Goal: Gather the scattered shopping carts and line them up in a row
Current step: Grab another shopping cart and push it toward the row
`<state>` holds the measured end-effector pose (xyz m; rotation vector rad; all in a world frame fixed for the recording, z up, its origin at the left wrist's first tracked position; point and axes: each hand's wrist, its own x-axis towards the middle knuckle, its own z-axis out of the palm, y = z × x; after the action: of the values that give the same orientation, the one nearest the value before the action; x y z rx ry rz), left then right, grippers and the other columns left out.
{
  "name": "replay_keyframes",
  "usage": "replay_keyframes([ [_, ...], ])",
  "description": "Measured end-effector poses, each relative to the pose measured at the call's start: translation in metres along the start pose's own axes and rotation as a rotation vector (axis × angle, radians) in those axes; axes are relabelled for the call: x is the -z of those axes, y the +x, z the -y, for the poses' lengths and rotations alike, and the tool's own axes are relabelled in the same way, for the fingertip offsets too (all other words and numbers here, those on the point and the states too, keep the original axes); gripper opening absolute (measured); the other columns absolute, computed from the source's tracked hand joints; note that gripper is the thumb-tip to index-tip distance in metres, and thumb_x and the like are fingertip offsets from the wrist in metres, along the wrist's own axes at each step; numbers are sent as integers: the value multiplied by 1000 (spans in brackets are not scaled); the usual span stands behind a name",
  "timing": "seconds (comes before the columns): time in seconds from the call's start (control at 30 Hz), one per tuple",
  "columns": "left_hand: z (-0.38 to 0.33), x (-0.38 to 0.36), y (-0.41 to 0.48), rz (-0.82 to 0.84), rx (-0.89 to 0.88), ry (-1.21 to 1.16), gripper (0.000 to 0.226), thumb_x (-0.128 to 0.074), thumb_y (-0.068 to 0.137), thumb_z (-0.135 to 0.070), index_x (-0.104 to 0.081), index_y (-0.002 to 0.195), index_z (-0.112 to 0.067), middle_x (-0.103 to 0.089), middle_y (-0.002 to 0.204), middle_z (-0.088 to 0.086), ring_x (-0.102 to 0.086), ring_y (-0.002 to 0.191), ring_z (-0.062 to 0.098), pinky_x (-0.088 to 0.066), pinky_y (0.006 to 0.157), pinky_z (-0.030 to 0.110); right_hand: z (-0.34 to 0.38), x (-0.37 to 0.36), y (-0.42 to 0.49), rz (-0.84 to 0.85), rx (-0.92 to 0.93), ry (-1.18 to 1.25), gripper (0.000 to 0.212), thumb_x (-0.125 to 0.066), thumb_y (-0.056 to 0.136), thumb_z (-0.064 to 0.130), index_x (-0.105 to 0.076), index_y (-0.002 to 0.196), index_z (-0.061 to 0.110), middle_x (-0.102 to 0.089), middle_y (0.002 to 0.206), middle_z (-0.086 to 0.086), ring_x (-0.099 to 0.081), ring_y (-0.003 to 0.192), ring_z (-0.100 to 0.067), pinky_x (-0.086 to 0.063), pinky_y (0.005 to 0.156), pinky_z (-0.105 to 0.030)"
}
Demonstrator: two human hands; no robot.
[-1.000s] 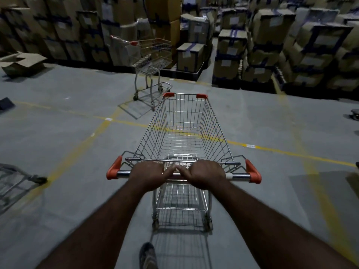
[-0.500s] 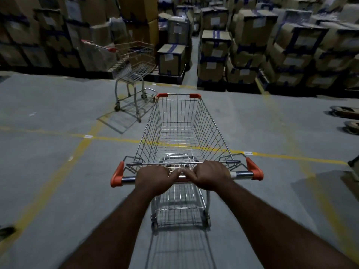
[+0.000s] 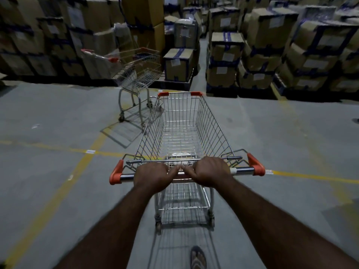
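The place was a dim warehouse with a grey concrete floor [image 3: 58, 113] crossed by painted yellow lines [image 3: 83, 166]. Stacks of taped cardboard boxes [image 3: 227, 61] filled the whole far side, well beyond the fingers.

The left hand [image 3: 153, 177] and right hand [image 3: 210, 171] both gripped the handle bar [image 3: 242, 170] of a wire shopping cart [image 3: 182, 129]. They sat side by side near the bar's middle. The fingers [image 3: 155, 168] of each hand were curled over the bar and pressed together, and the thumbs lay along it, pointing toward each other and nearly meeting. The bar's orange end caps [image 3: 255, 166] stood out to either side of the fingers, left bare.

This cart's empty basket stretched straight away from the fingers, its far rim marked by two orange corners. Its lower rack and rear wheels lay below the fingers, on the floor.

A second shopping cart [image 3: 136, 74] stood farther ahead and to the left of the fingers, close in front of the boxes and turned at an angle. Its near wheels stood just beside the far left corner of the held cart; whether the two touched could not be told.

A sandalled foot [image 3: 197, 258] showed on the floor below and behind the fingers, between the forearms.
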<state>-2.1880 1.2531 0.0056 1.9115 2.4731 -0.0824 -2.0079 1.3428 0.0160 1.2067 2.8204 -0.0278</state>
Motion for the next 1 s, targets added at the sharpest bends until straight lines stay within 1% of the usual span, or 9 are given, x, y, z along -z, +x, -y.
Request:
replay_keyframes([
  [0.17, 13, 6, 83, 21, 34, 36, 82, -14, 93, -75, -73, 94, -19, -72, 93, 4, -66, 92, 26, -46, 76, 33, -28, 6, 82, 18, 18, 64, 88, -12, 93, 79, -72, 89, 15, -69, 90, -9, -66, 91, -28, -43, 77, -36],
  [0.23, 18, 8, 115, 23, 51, 45, 81, -15, 93, -76, -73, 95, -19, -72, 96, 5, -66, 96, 26, -44, 76, 34, -37, 10, 112, 13, 22, 60, 86, -13, 94, 78, -73, 92, 15, -70, 94, -10, -66, 94, -29, -41, 76, -37],
  [0.3, 24, 9, 146, 32, 57, 36, 82, -15, 91, -78, -74, 94, -20, -72, 94, 4, -66, 95, 26, -44, 76, 34, -46, 14, 141, 6, 23, 57, 85, -15, 95, 77, -73, 96, 15, -71, 99, -11, -66, 97, -30, -40, 76, -38],
  [0.37, 32, 8, 174, 33, 61, 20, 85, -12, 88, -81, -74, 91, -23, -71, 89, 1, -66, 90, 24, -43, 74, 34, -54, 17, 167, 16, 14, 58, 85, -16, 95, 77, -74, 98, 14, -71, 102, -11, -66, 100, -31, -44, 80, -39],
  [0.47, 44, 8, 215, 11, 47, 33, 87, -9, 86, -82, -74, 89, -24, -71, 87, 1, -66, 89, 22, -42, 73, 34, -64, 21, 207, 29, 3, 64, 87, -16, 94, 78, -74, 98, 13, -72, 101, -11, -67, 99, -31, -45, 83, -38],
  [0.57, 55, 11, 257, -2, 36, 51, 85, -11, 88, -81, -74, 90, -23, -72, 91, 2, -67, 92, 23, -43, 75, 34, -73, 25, 248, 30, -11, 72, 87, -16, 94, 78, -74, 94, 13, -72, 98, -11, -67, 96, -31, -46, 83, -38],
  [0.73, 75, 14, 336, -18, 14, 23, 84, -12, 89, -79, -75, 90, -22, -72, 89, 2, -67, 90, 22, -45, 75, 32, -92, 30, 323, 37, -28, 44, 89, -11, 93, 79, -73, 88, 14, -69, 89, -10, -66, 90, -30, -48, 83, -39],
  [0.87, 92, 20, 398, -31, -41, 38, 83, -11, 90, -77, -74, 95, -23, -73, 96, 4, -67, 96, 24, -47, 79, 34, -106, 36, 382, 57, -78, 43, 93, -7, 90, 82, -74, 91, 17, -68, 85, -6, -66, 86, -26, -51, 85, -38],
  [1.0, 114, 23, 459, -28, -101, 31, 85, -11, 89, -77, -74, 99, -22, -73, 98, 6, -68, 97, 27, -45, 78, 36, -115, 41, 440, 76, -126, 46, 92, -7, 89, 84, -70, 76, 18, -57, 66, 1, -61, 72, -22, -48, 77, -34],
])
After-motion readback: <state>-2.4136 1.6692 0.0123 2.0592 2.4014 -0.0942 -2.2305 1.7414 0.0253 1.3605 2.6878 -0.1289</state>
